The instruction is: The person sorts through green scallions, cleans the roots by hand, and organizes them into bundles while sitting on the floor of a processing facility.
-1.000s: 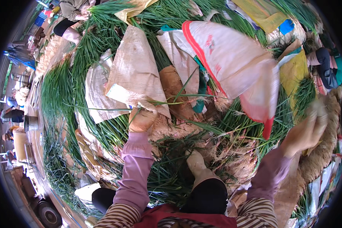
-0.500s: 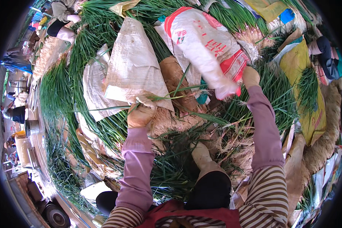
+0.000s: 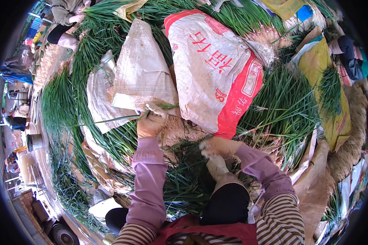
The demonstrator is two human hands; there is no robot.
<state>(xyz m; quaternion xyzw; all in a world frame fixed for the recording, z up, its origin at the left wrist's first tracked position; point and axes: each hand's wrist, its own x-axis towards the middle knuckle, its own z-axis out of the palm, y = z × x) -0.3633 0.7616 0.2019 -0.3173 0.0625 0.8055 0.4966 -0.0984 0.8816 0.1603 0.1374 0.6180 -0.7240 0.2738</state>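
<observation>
My left hand [image 3: 151, 121], gloved, is closed around a few green onion stalks [image 3: 110, 120], whose leaves trail out to the left. It is just below the lower edge of a plain white woven sack [image 3: 141, 69]. My right hand [image 3: 218, 147], gloved and slightly blurred, is off the sacks, its fingers loosely apart and pointing left. It is just under the lower corner of a white woven sack with red bands [image 3: 216, 69], above my boot [image 3: 217, 166]. That sack lies spread flat over the green onions. Pale roots [image 3: 180, 130] show between my hands.
Bundles of green onions [image 3: 280, 110] surround me, roots facing inward on the right. A yellow sack [image 3: 331, 98] drapes over more at the right. Loose green leaves [image 3: 184, 183] cover the ground by my legs. Other people [image 3: 67, 38] are at the upper left and right edge.
The red-banded sack, bunched and lifted before, is now spread flat toward me. My right hand has let go of it and moved down and left. My left hand stays in place with the green onions.
</observation>
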